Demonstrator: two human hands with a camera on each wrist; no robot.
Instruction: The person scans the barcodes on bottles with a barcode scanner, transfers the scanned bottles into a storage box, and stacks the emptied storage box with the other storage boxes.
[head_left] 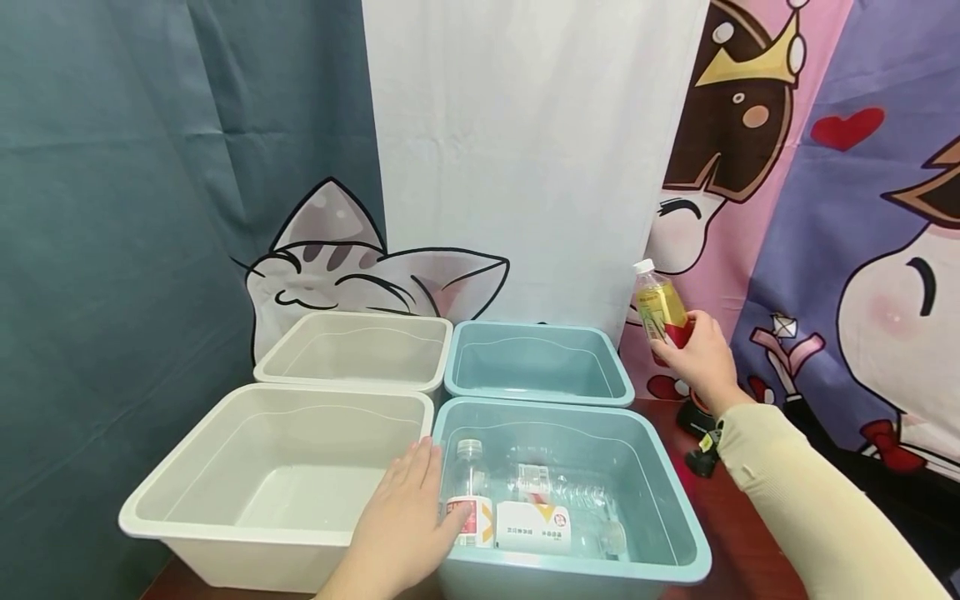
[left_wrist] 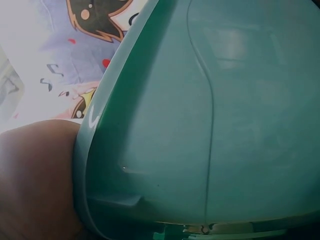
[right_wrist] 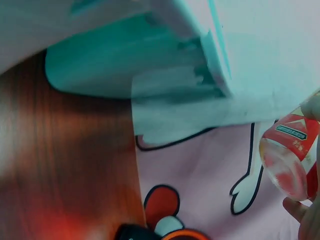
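Observation:
My right hand [head_left: 699, 354] grips a plastic drink bottle [head_left: 660, 307] with a white cap and a yellow and red label, held up to the right of the blue bins. In the right wrist view the bottle's red lower label [right_wrist: 295, 135] and clear base show at the right edge, fingers wrapped about it. My left hand [head_left: 408, 517] lies with straight fingers over the adjoining rims of the front cream bin [head_left: 187, 528] and front blue bin [head_left: 585, 569]. Inside that blue bin are several clear bottles, one upright bottle [head_left: 471, 483] and another lying with a white label [head_left: 532, 527].
Behind stand a second cream bin [head_left: 352, 386] and a second blue bin [head_left: 540, 400]. A dark red wooden table [head_left: 750, 533] carries them. Black gear [head_left: 697, 421] sits at its right side. A cartoon-printed curtain [head_left: 525, 167] hangs close behind.

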